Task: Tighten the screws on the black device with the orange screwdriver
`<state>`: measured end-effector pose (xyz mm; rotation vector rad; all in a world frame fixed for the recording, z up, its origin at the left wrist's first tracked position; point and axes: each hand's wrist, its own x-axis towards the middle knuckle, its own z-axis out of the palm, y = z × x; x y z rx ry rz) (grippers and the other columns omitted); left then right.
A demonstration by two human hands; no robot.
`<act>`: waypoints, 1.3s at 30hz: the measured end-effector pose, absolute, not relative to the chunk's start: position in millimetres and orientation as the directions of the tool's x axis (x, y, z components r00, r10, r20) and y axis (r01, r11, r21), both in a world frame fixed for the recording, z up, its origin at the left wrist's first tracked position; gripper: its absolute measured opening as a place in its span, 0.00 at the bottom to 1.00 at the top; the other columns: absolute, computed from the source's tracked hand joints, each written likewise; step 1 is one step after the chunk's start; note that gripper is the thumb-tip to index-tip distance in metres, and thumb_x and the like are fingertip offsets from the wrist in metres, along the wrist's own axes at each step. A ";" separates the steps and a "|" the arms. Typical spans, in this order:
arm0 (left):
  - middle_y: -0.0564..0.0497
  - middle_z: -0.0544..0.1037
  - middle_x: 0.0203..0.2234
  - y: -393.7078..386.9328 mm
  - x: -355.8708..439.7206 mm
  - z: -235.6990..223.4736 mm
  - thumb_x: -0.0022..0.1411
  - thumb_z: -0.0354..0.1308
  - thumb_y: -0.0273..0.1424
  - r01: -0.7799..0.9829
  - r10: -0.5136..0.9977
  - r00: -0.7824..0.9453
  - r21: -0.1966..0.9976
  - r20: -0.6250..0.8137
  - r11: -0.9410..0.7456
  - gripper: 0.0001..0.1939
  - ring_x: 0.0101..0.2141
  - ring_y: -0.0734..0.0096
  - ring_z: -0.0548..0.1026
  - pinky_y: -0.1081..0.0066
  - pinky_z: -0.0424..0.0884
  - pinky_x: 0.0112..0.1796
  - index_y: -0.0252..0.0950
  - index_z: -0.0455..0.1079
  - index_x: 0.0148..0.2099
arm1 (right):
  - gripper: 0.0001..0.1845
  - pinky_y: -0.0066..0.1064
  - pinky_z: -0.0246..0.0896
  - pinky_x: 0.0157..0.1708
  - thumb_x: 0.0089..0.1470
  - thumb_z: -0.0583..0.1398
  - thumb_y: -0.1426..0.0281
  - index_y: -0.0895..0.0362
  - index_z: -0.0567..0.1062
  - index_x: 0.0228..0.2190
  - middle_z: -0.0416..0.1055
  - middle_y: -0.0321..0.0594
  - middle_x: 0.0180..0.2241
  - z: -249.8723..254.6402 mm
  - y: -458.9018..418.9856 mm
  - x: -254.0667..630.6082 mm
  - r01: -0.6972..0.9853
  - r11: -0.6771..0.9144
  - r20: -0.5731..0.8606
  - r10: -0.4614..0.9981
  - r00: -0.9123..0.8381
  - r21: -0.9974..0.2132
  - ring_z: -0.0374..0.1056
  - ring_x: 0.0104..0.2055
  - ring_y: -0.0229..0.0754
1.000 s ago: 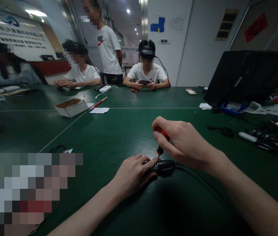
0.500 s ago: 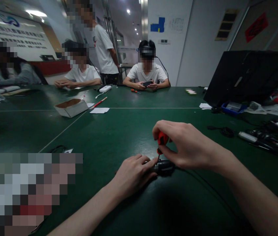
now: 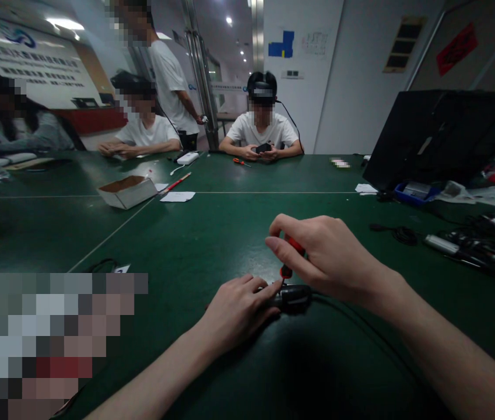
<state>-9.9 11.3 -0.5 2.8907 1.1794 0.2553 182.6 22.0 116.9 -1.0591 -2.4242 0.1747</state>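
My right hand (image 3: 317, 254) is closed around the red and black handle of a screwdriver (image 3: 286, 272), held upright with its tip down. The tip meets a black, elongated corded device (image 3: 295, 297) lying on the green table (image 3: 212, 245). Over the left part of that device, my left hand (image 3: 241, 306) is wrapped, pinning it down with the index finger beside the screwdriver's tip. A black cord (image 3: 361, 318) runs off from the device's right end. Most of the device's left part is hidden under my fingers.
Ahead to the left stands an open white box (image 3: 127, 195) beside a red pencil-like stick (image 3: 177, 184) and paper (image 3: 177, 197). At right are a black monitor (image 3: 444, 140), a blue tray (image 3: 416, 193) and tangled cables (image 3: 479, 251). Several people sit or stand across the table.
My right thumb and fingers have shifted around the screwdriver handle, the thumb now stretched further left. My left hand and the device stay put. The standing person has moved left.
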 end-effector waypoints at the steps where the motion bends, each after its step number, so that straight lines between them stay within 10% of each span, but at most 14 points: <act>1: 0.46 0.75 0.41 11.2 -9.9 -0.6 0.68 0.54 0.36 0.697 0.698 0.701 0.069 0.146 -0.714 0.17 0.37 0.60 0.73 0.65 0.71 0.34 0.40 0.64 0.57 | 0.17 0.27 0.44 0.24 0.63 0.51 0.57 0.56 0.69 0.33 0.66 0.33 0.21 117.6 21.4 183.1 0.699 0.682 0.396 0.715 -0.575 -0.216 0.59 0.22 0.35; 8: 0.47 0.76 0.39 10.6 -8.6 -0.1 0.66 0.57 0.36 0.705 0.704 0.693 0.059 0.158 -0.707 0.17 0.36 0.61 0.74 0.66 0.71 0.33 0.39 0.65 0.56 | 0.12 0.28 0.45 0.24 0.54 0.61 0.61 0.55 0.68 0.33 0.69 0.33 0.25 118.9 21.8 186.9 0.756 0.649 0.370 0.725 -0.581 -0.085 0.63 0.25 0.38; 17: 0.47 0.76 0.38 11.1 -8.0 1.7 0.65 0.57 0.34 0.702 0.701 0.697 0.057 0.154 -0.710 0.12 0.36 0.60 0.74 0.65 0.72 0.33 0.38 0.69 0.50 | 0.10 0.25 0.56 0.31 0.49 0.59 0.79 0.57 0.66 0.34 0.68 0.32 0.33 122.6 22.3 194.0 0.489 0.760 0.286 0.627 -0.725 -0.427 0.62 0.32 0.33; 23: 0.47 0.76 0.38 11.1 -8.2 1.9 0.65 0.57 0.35 0.703 0.699 0.695 0.044 0.168 -0.710 0.12 0.36 0.61 0.74 0.67 0.71 0.33 0.38 0.69 0.49 | 0.08 0.24 0.54 0.26 0.59 0.57 0.66 0.57 0.68 0.30 0.66 0.31 0.26 121.5 23.2 190.7 0.379 0.658 0.222 0.642 -0.734 -0.650 0.60 0.27 0.31; 32: 0.47 0.76 0.41 11.0 -8.1 -1.2 0.64 0.59 0.34 0.702 0.699 0.692 0.060 0.180 -0.710 0.18 0.38 0.60 0.74 0.65 0.72 0.35 0.39 0.66 0.55 | 0.15 0.28 0.45 0.24 0.61 0.53 0.56 0.55 0.66 0.33 0.69 0.34 0.26 118.7 17.8 185.3 0.724 0.679 0.387 0.704 -0.595 -0.122 0.61 0.25 0.36; 39: 0.47 0.76 0.42 13.0 -9.2 -6.4 0.58 0.65 0.31 0.678 0.669 0.697 0.066 0.260 -0.732 0.19 0.40 0.57 0.74 0.61 0.72 0.38 0.38 0.68 0.52 | 0.10 0.27 0.43 0.23 0.58 0.56 0.61 0.54 0.65 0.32 0.67 0.32 0.22 118.8 19.8 185.8 0.760 0.647 0.363 0.725 -0.585 -0.065 0.58 0.22 0.36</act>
